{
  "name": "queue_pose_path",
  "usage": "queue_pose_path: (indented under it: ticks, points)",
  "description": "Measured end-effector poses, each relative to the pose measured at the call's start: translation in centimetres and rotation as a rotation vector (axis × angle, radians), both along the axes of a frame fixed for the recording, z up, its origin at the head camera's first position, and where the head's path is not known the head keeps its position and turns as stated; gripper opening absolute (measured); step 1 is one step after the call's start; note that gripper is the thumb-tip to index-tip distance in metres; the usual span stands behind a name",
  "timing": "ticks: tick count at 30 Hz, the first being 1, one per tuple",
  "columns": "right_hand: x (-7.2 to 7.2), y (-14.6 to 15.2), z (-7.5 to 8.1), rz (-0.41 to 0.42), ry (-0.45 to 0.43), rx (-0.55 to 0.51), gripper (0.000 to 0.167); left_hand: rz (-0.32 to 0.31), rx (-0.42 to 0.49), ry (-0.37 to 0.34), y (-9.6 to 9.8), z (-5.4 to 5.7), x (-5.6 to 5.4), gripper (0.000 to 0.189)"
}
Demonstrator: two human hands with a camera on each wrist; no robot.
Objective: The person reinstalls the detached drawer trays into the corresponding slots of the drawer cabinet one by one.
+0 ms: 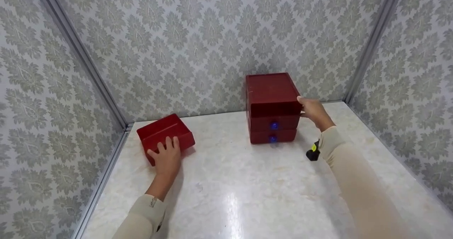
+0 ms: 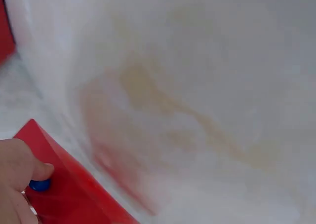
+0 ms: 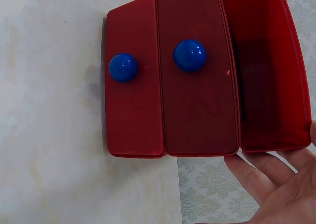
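Note:
On the left of the table, a loose red drawer (image 1: 184,140) lies tilted, its inside facing up. My left hand (image 1: 167,159) is at its front, fingers over the near edge; in the left wrist view the hand grips the drawer front (image 2: 64,184) at its blue knob (image 2: 40,185). A dark red drawer cabinet (image 1: 271,88) stands right of the middle, its top slot without a drawer. Two drawers with blue knobs (image 3: 189,56) sit pushed in below. My right hand (image 1: 313,112) holds the cabinet's right side, thumb at the top front corner, fingers along the side wall.
A patterned wall (image 1: 212,55) stands right behind the cabinet, with side walls at left and right. The pale marbled table (image 1: 226,182) stretches in front of both things. A small black and yellow object (image 1: 313,152) shows beside the right cuff.

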State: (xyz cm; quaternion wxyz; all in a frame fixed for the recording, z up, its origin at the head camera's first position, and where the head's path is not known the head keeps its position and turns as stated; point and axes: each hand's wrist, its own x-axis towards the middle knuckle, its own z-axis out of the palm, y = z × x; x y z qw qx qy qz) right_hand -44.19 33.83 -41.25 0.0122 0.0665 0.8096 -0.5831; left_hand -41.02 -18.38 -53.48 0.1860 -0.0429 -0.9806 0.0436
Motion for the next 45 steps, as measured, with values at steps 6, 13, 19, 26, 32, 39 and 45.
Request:
queue_pose_path:
  ticks: [6,13,19,26,32,39,45]
  points:
    - [0.1,0.4,0.2,0.013,-0.015,0.0,0.064,-0.093,-0.094,0.131,4.1,1.6,3.7,0.083]
    - [0.4,1.0,0.4,-0.008,-0.177,0.041,0.074,-0.276,-0.139,0.289,9.6,3.1,8.8,0.078]
    - [0.6,1.0,0.1,0.01,-0.174,0.013,0.07,-0.395,-0.154,0.323,13.2,4.1,12.8,0.076]
    - [0.6,0.8,0.3,0.001,-0.148,0.0,0.069,-0.451,-0.194,0.244,16.5,5.5,15.5,0.067]
    - [0.4,0.6,0.2,0.006,-0.151,-0.002,0.068,-0.466,-0.229,0.163,18.3,5.8,16.1,0.081]
    - [0.3,0.4,0.2,0.013,-0.091,0.004,0.065,-0.481,-0.273,0.142,19.7,5.9,16.6,0.082]
    - [0.3,0.2,0.2,0.036,-0.063,-0.009,0.065,-0.494,-0.285,0.161,21.2,6.1,16.8,0.086]
